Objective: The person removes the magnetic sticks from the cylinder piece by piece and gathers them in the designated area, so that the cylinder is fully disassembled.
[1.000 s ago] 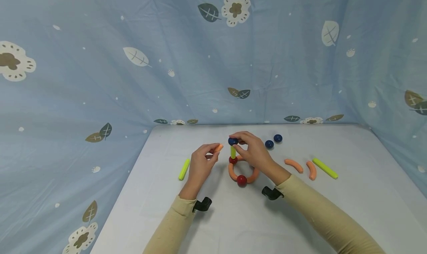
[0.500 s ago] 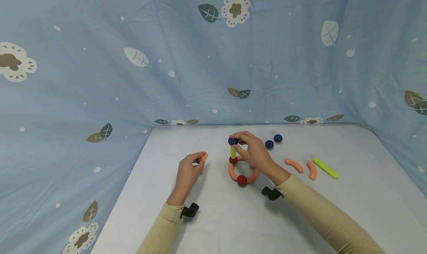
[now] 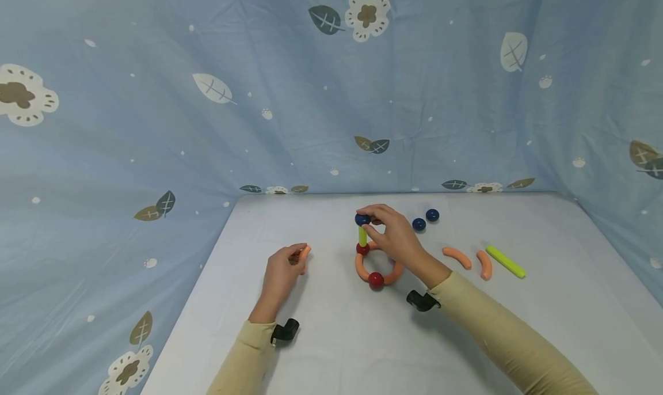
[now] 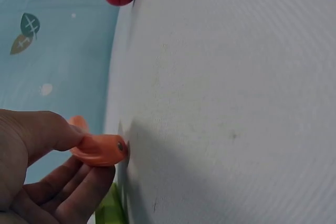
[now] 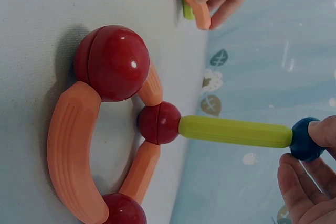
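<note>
My left hand (image 3: 281,273) pinches a curved orange stick (image 4: 105,149) between thumb and fingers, low over the table's left part; whether its end touches the cloth I cannot tell. My right hand (image 3: 397,238) holds a blue ball (image 5: 306,139) between thumb and fingers. That ball caps a straight green stick (image 5: 236,131), which stands upright on a red ball (image 5: 160,123). This red ball belongs to a ring of curved orange sticks (image 5: 73,153) and red balls lying on the table. A larger-looking red ball (image 3: 376,280) sits at the ring's near side.
Two loose blue balls (image 3: 419,224) lie behind my right hand. Two curved orange sticks (image 3: 457,258) and a straight green stick (image 3: 505,261) rest at the right. Another green stick (image 4: 109,208) lies by my left hand, hidden in the head view. A patterned blue curtain (image 3: 290,95) hangs behind the white table.
My left hand has moved left and nearer to me with the curved orange stick, away from the ring, covering the left green stick. The right hand has stayed on the blue ball.
</note>
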Demonstrator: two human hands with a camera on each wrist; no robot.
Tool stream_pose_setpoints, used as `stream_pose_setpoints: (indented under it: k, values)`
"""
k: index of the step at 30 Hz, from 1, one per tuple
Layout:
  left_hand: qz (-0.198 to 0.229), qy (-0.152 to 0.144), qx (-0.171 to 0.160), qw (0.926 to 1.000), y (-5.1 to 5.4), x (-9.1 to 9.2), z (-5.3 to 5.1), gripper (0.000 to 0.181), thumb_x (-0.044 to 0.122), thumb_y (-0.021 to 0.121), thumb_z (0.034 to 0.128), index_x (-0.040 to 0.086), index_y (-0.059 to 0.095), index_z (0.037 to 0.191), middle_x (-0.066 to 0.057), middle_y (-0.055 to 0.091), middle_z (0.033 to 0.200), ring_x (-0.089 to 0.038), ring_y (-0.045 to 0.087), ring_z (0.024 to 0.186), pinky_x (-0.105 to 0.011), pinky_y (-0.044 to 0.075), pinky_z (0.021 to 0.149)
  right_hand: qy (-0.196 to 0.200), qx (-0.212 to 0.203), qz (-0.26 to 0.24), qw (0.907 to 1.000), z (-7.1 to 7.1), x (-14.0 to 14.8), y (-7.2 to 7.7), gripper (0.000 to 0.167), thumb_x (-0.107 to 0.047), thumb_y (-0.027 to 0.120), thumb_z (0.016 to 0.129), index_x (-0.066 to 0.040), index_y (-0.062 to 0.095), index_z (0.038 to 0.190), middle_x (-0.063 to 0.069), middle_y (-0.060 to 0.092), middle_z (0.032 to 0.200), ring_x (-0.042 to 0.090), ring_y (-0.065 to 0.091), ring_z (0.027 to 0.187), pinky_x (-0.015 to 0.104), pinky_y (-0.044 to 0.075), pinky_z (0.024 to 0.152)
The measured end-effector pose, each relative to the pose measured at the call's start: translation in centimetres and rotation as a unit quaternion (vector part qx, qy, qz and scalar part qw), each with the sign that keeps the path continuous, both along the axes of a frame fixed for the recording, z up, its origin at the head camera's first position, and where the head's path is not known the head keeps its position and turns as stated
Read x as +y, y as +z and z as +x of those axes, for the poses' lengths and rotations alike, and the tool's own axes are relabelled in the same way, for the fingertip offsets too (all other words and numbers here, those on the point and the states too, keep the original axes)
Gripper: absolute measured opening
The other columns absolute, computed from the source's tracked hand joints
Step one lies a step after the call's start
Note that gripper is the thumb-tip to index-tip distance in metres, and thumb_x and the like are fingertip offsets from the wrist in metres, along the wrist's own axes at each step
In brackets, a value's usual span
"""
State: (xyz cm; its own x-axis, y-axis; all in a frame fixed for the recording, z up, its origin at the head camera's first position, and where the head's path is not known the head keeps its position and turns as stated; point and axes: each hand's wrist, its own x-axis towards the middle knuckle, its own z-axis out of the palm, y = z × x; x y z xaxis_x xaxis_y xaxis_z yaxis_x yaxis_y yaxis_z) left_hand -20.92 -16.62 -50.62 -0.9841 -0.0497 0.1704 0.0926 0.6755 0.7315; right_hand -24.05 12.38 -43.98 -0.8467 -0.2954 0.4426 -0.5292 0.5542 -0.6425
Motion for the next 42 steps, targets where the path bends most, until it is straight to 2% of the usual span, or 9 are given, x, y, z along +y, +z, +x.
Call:
stream_pose_setpoints:
  k: [8, 13, 23, 37, 42]
  values:
    - [0.001, -0.001, -0.015, 0.9999, 0.32, -0.16, 0.06, 0.026, 0.009, 0.073, 0.0946, 0.008, 0.075, 0.121, -0.005, 0.073, 0.086, -0.015, 0.061, 0.063, -0.027, 0.047, 0.055, 0.000, -0.004, 0.000, 1.0000, -0.01, 0.04, 0.00, 0.037, -0.008, 0.075, 0.093, -0.013, 0.069, 0.129, 0.006, 0.064, 0.129, 0.023, 0.068, 0.105, 0.046, 0.057, 0.091]
    - [-0.040, -0.004, 0.002, 0.9992, 0.18, 0.05, 0.01, 0.022, 0.020, 0.075, 0.0945, 0.007, 0.078, 0.112, -0.002, 0.071, 0.078, -0.012, 0.056, 0.059, -0.026, 0.046, 0.054, 0.001, -0.008, -0.001, 1.0000, -0.06, 0.04, -0.02, 0.037, -0.008, 0.075, 0.093, -0.014, 0.069, 0.129, 0.005, 0.064, 0.129, 0.023, 0.068, 0.106, 0.046, 0.057, 0.092]
    - [-0.079, -0.004, 0.004, 0.9969, 0.36, 0.28, 0.17, 0.021, 0.017, 0.076, 0.0930, 0.005, 0.079, 0.111, -0.003, 0.073, 0.085, -0.010, 0.056, 0.064, -0.028, 0.049, 0.056, 0.002, -0.010, -0.005, 0.9999, -0.05, 0.02, -0.02, 0.037, -0.008, 0.075, 0.093, -0.013, 0.069, 0.129, 0.005, 0.064, 0.128, 0.023, 0.068, 0.105, 0.048, 0.057, 0.091]
    - [-0.091, -0.016, 0.005, 0.9957, 0.53, -0.02, 0.23, 0.023, 0.018, 0.076, 0.0934, 0.006, 0.079, 0.112, -0.005, 0.074, 0.087, -0.011, 0.055, 0.063, -0.028, 0.047, 0.055, -0.001, -0.012, -0.005, 0.9999, -0.03, 0.00, 0.04, 0.037, -0.008, 0.075, 0.093, -0.014, 0.069, 0.129, 0.005, 0.064, 0.128, 0.023, 0.068, 0.105, 0.047, 0.057, 0.092]
    - [-0.088, -0.010, -0.006, 0.9961, 0.37, -0.07, 0.09, 0.024, 0.020, 0.076, 0.0939, 0.007, 0.078, 0.114, -0.004, 0.074, 0.088, -0.011, 0.056, 0.064, -0.028, 0.049, 0.057, -0.001, -0.007, -0.006, 1.0000, -0.01, -0.01, -0.01, 0.037, -0.008, 0.075, 0.093, -0.014, 0.069, 0.129, 0.006, 0.064, 0.128, 0.023, 0.068, 0.105, 0.047, 0.057, 0.091]
